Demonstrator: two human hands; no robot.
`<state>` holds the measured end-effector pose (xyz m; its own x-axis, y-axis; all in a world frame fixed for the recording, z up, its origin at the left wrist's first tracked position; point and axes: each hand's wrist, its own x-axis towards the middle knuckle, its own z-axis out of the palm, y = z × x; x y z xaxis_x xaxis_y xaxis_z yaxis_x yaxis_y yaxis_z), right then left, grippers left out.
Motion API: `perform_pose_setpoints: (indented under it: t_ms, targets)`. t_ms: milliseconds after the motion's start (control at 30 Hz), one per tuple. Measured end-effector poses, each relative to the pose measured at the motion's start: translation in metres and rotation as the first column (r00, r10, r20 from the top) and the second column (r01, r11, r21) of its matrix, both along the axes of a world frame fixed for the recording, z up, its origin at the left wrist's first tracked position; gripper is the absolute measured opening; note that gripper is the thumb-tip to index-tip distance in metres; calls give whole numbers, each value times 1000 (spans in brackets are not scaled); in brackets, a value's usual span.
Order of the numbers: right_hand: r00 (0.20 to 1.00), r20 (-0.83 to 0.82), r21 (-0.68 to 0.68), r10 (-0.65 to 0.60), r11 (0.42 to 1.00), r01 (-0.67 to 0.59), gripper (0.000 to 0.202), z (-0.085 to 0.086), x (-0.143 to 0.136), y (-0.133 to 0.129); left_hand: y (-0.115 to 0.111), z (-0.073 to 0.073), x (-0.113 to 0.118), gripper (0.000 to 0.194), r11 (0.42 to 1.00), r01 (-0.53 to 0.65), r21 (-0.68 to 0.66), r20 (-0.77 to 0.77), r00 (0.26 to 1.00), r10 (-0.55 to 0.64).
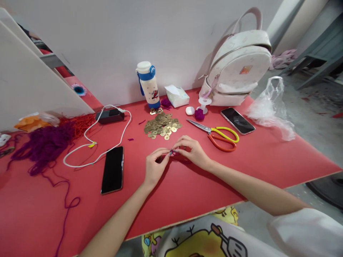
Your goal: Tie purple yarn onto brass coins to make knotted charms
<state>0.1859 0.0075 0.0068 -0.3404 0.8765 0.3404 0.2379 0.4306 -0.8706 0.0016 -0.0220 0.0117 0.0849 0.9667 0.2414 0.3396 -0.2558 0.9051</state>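
Over the middle of the red table (150, 207), my left hand (157, 166) and my right hand (193, 152) meet fingertip to fingertip. Both pinch a small piece of purple yarn (173, 151); its details are too small to make out, and part of it is hidden by the fingers. Just beyond the hands lies a pile of brass-coloured coins (162, 125), some with holes. To the right of my right hand are open scissors (214, 134) with one yellow and one orange handle.
A phone (112, 170), white cable (80, 166) and purple yarn heap (50, 142) lie left. Behind stand a bottle (150, 85), tissue pack (177, 96), spool (205, 101) and white backpack (238, 67). Another phone (237, 121) and a plastic bag (272, 107) lie right.
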Motion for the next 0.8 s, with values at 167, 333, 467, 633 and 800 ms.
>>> perform_pose_setpoints:
  t_ms: [167, 333, 467, 633, 800]
  targets:
    - [999, -41, 19, 2, 1000, -1, 15, -2, 1, 0, 0, 0, 0, 12, 1000, 21, -4, 6, 1000, -21]
    - [999, -31, -1, 14, 1000, -14, 18, -1, 1, 0, 1, 1, -1, 11, 998, 56, -32, 32, 998, -55]
    - [997, -70, -76, 22, 997, -27, 23, -1, 1, 1, 3, 1, -2, 12, 996, 73, -52, 62, 996, -70]
    - [980, -194, -233, 46, 968, -92, 24, -3, 0, 3, 5, 0, -3, 12, 995, 82, -63, 92, 993, -75]
    - [945, -318, -326, 76, 927, -184, 24, -5, -1, 3, 6, -2, -3, 12, 996, 61, -69, 100, 994, -54]
